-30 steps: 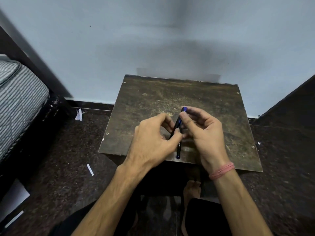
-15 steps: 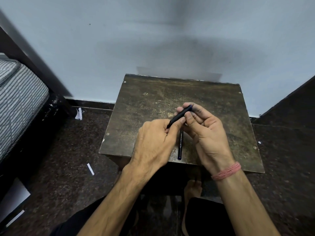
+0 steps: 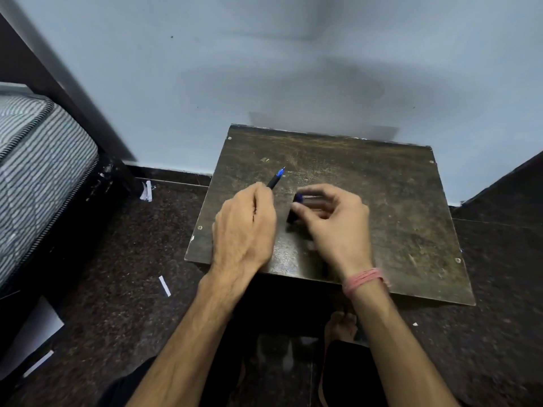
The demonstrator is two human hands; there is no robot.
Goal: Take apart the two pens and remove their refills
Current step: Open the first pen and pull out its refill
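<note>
Pale blue wall [image 3: 205, 69] behind, dark speckled floor [image 3: 117, 274] below, small scuffed dark wooden table [image 3: 396, 215] pushed against the wall. Both hands work over its near-left part.

Left hand [image 3: 244, 230]: fingers closed around a dark pen body [image 3: 274, 180]. Only the front end shows, sticking out past the knuckles and angled up and away toward the wall; blue section and bare writing tip at the far end. Rest of the barrel is hidden inside the fist.

Right hand [image 3: 335, 224]: just right of the left hand, small gap between them, not touching. Fingers curled in a pinch on a short dark piece with a blue end [image 3: 296, 201], most likely the cap, though it is motion-blurred and part-covered, so cannot confirm. Pink thread band [image 3: 364, 279] on the right wrist.

Second pen: cannot tell where it is; the strip of table under and between the hands is partly covered and blurred. No refill visible outside a pen.

No containers on the table or floor; nothing holding parts.

Left of the left hand: striped mattress [image 3: 35, 160] on a dark bed frame, with white paper scraps [image 3: 164, 286] on the floor between bed and table. Near the right forearm, a bare foot [image 3: 340, 324] under the table edge.
</note>
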